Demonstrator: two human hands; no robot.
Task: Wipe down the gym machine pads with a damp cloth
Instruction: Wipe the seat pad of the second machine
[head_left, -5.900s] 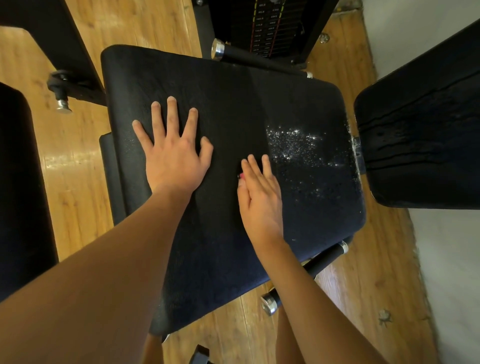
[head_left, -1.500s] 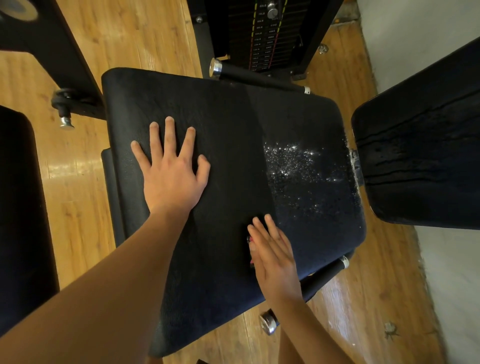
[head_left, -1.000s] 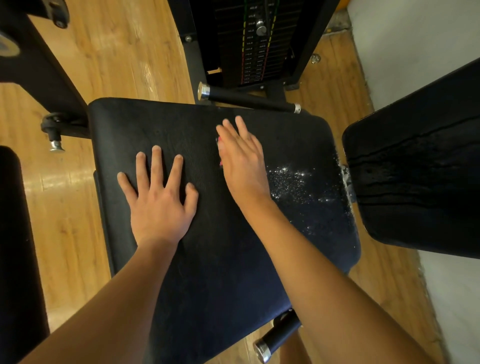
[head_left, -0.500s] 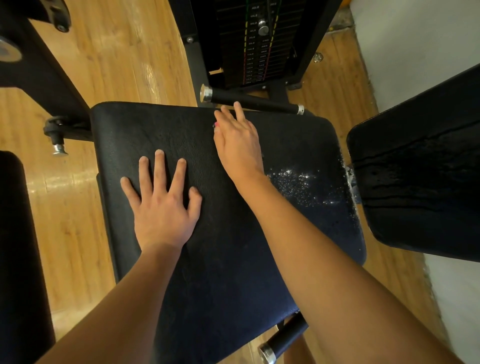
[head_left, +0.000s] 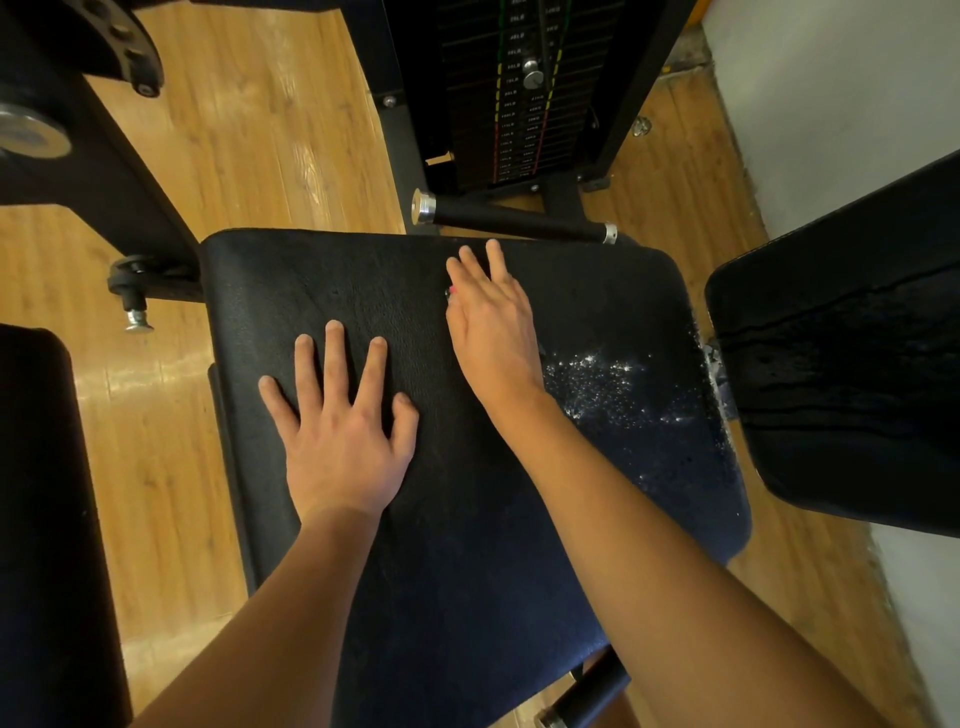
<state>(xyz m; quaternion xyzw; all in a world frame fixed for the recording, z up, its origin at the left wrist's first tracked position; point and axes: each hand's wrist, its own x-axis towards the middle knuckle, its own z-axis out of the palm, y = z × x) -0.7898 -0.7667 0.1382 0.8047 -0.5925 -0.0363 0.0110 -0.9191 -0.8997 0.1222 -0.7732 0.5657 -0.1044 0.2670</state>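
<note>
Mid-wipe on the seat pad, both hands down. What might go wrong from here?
1. The white speckled patch on the seat pad sits right of the right hand; strokes along this line may miss it.
2. That hand's fingertips lie close to the pad's far edge, by the handle bar; a push further could knock them on it.
3. The left hand lies flat on the pad; the area under it may go unwiped.

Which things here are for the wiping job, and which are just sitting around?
For the job:
seat pad, with shiny specks
left hand flat on it
right hand flat on it, a pink bit peeking out beneath
second pad at right

Just around:
weight stack
black handle bar
wooden floor
</note>
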